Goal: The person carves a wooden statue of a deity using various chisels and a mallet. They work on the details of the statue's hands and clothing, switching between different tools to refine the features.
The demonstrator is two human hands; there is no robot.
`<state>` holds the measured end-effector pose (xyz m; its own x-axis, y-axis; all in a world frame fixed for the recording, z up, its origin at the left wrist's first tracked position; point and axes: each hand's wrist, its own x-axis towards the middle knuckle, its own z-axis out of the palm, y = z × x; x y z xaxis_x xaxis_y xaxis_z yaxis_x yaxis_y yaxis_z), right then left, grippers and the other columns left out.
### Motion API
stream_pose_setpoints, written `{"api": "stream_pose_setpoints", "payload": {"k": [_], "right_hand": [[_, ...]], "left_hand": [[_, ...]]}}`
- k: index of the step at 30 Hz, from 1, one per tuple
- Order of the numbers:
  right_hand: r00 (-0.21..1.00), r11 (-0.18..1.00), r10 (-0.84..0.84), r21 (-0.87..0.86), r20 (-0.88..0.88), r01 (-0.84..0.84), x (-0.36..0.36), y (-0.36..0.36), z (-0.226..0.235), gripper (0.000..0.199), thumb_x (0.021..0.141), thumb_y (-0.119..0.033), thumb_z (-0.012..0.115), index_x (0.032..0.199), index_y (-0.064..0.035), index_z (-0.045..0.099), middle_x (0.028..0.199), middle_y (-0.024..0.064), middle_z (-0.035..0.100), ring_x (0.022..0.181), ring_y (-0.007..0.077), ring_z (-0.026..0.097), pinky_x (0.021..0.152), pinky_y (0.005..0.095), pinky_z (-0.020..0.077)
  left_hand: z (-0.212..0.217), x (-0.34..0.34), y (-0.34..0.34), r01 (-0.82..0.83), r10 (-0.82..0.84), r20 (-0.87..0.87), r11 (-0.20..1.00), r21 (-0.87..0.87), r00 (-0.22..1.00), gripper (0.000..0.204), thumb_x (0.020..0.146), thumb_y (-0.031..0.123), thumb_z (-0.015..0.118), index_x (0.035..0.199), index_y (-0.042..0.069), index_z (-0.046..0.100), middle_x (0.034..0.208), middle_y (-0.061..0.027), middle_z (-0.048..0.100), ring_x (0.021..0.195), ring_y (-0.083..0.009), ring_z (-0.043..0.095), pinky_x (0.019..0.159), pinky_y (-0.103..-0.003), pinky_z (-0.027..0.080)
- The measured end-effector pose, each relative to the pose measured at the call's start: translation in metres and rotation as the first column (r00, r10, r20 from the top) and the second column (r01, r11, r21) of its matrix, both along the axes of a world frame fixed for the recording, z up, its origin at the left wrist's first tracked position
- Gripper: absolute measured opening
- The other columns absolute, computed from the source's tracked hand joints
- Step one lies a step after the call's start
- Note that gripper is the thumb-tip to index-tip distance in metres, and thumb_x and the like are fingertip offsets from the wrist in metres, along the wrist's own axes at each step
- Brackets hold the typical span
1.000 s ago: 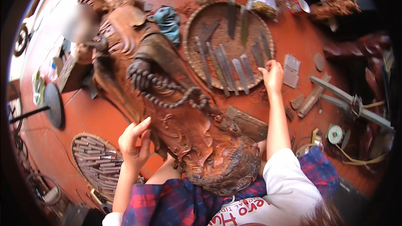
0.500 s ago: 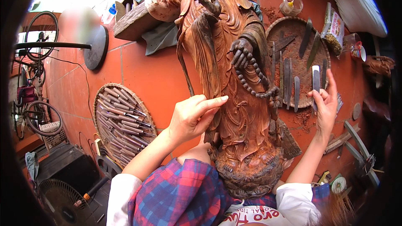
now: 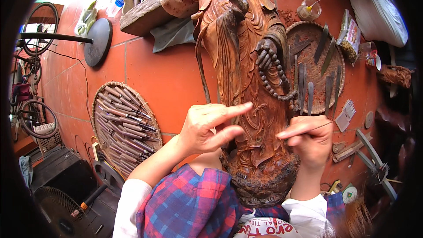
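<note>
A carved wooden statue (image 3: 253, 119) of a robed figure with a bead string lies along my lap, its base toward me. Over its lower robe, my left hand (image 3: 207, 128) has thumb and forefinger spread apart and the other fingers curled, holding nothing visible. My right hand (image 3: 310, 143) is closed at the statue's right side, forefinger pointing at the robe. A thin, dark strip (image 3: 325, 126) sticks out from its grip, looking like a file seen edge-on; the rest is hidden by the fingers. Beyond it, a round woven tray (image 3: 319, 26) bears several flat dark files (image 3: 310, 97).
At left, a round basket (image 3: 94, 105) is full of wooden-handled carving tools (image 3: 128, 128). A wooden block (image 3: 143, 17), a black round stand base (image 3: 100, 39) and a fan (image 3: 57, 211) stand about. A jar (image 3: 308, 9) and a plastic bag (image 3: 350, 39) are at the far right.
My right hand has come from the file tray in toward the statue, bringing the thin strip. My left thumb has parted from the forefinger. The view has shifted slightly.
</note>
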<state>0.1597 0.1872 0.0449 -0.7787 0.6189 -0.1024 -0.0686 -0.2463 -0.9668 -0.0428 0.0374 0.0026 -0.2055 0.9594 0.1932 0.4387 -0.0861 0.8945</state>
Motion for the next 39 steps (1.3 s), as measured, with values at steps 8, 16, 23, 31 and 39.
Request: {"api": "stream_pose_setpoints", "payload": {"k": [8,16,23,31,39], "right_hand": [[0.927,0.966,-0.191,0.227,0.323,0.120,-0.028,-0.036,0.007,0.021,0.093,0.000,0.063,0.112,0.0025,0.072,0.069,0.0071,0.068,0.059,0.0120,0.063,0.060,0.0264,0.0528],[0.979,0.469,-0.201,0.881,0.032,0.067,-0.020,-0.026,-0.027,0.030,0.066,-0.011,0.087,0.088,-0.0045,0.068,0.092,0.0106,0.060,0.079,0.0273,0.064,0.067,0.0356,0.0541],[0.939,0.748,-0.335,0.627,0.074,0.217,-0.034,-0.020,-0.013,0.022,0.085,0.004,0.068,0.106,0.0009,0.072,0.101,0.0152,0.069,0.097,0.0276,0.067,0.093,0.0404,0.0503],[0.929,0.665,-0.356,0.726,0.103,0.175,-0.053,-0.029,-0.029,0.019,0.084,0.003,0.068,0.101,-0.0024,0.075,0.096,0.0095,0.075,0.114,0.0337,0.067,0.115,0.0530,0.0289],[0.932,0.709,-0.354,0.672,0.081,0.211,-0.056,-0.021,-0.032,0.014,0.087,0.004,0.068,0.099,0.0010,0.075,0.097,0.0115,0.076,0.109,0.0310,0.069,0.112,0.0530,0.0340]], "left_hand": [[0.021,0.005,0.007,0.209,-0.161,0.280,0.966,-0.153,0.946,0.020,0.091,0.016,0.070,0.075,0.005,0.066,0.059,-0.0072,0.056,0.051,-0.0175,0.057,0.049,-0.031,0.044],[0.028,0.006,0.008,0.442,-0.208,0.653,0.871,-0.216,0.728,0.017,0.096,0.013,0.063,0.091,0.003,0.075,0.069,-0.0071,0.069,0.061,-0.0127,0.067,0.056,-0.027,0.051],[0.025,-0.004,-0.004,0.295,-0.160,0.427,0.916,-0.271,0.890,0.069,0.093,0.021,0.068,0.151,0.004,0.035,0.086,-0.0076,0.072,0.067,-0.0185,0.069,0.066,-0.030,0.054],[0.023,0.004,-0.001,0.326,-0.224,0.269,0.837,-0.439,0.937,0.086,0.098,0.043,0.059,0.160,0.013,0.008,0.073,-0.0121,0.066,0.066,-0.0330,0.067,0.067,-0.043,0.053],[0.023,0.005,0.008,0.294,-0.224,0.203,0.844,-0.449,0.953,0.086,0.097,0.043,0.059,0.160,0.016,0.008,0.075,-0.0159,0.066,0.067,-0.0350,0.066,0.070,-0.047,0.052]]}}
